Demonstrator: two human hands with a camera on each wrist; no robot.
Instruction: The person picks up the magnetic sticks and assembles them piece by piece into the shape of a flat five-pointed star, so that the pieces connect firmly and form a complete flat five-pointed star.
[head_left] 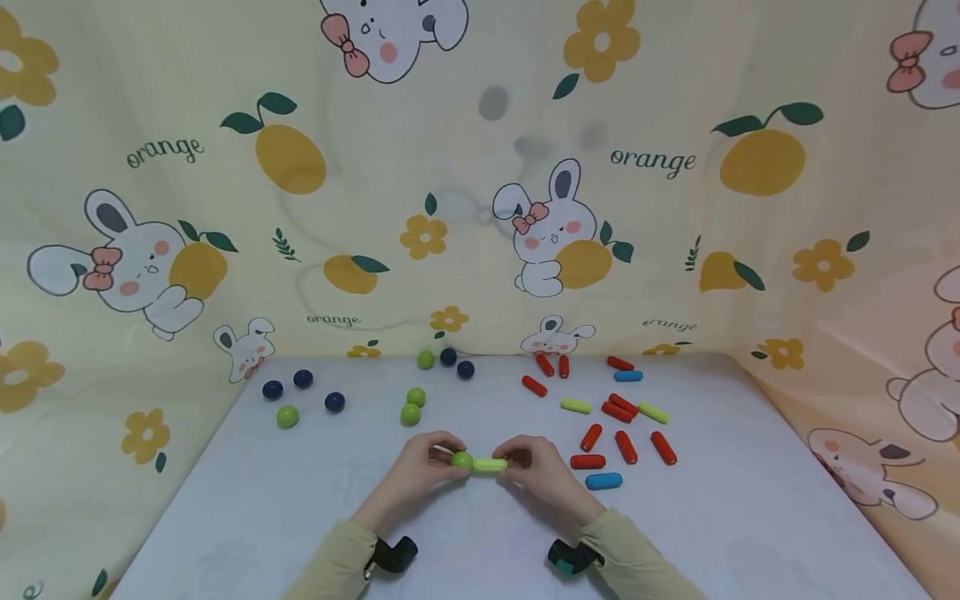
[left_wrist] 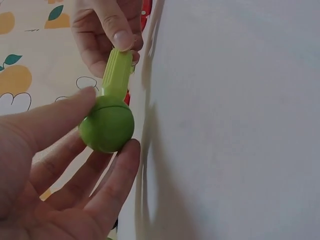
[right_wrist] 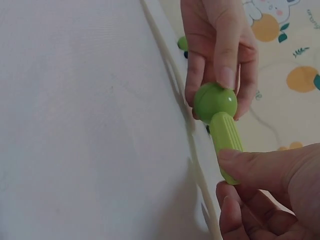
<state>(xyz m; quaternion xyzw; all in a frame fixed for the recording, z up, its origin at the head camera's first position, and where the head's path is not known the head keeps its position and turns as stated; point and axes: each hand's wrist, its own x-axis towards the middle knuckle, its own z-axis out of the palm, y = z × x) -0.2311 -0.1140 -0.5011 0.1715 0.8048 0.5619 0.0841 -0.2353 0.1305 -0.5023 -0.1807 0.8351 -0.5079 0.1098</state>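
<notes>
Between thumb and fingers my left hand (head_left: 425,467) pinches a green ball (left_wrist: 107,125). A light green ridged rod (right_wrist: 226,135) is pinched near its far end by my right hand (head_left: 542,472). Ball and rod meet end to end in front of me, a little above the white table; whether they are joined or only touching I cannot tell. In the left wrist view a thin seam line runs round the ball. Closest to my right hand on the table are a red rod (head_left: 587,462) and a blue rod (head_left: 604,481).
Several red rods, light green rods (head_left: 575,406) and another blue rod (head_left: 628,376) lie on the right of the white table (head_left: 465,550). Dark blue balls (head_left: 334,402) and green balls (head_left: 287,417) are scattered at the left and back. A patterned cloth (head_left: 450,167) hangs behind.
</notes>
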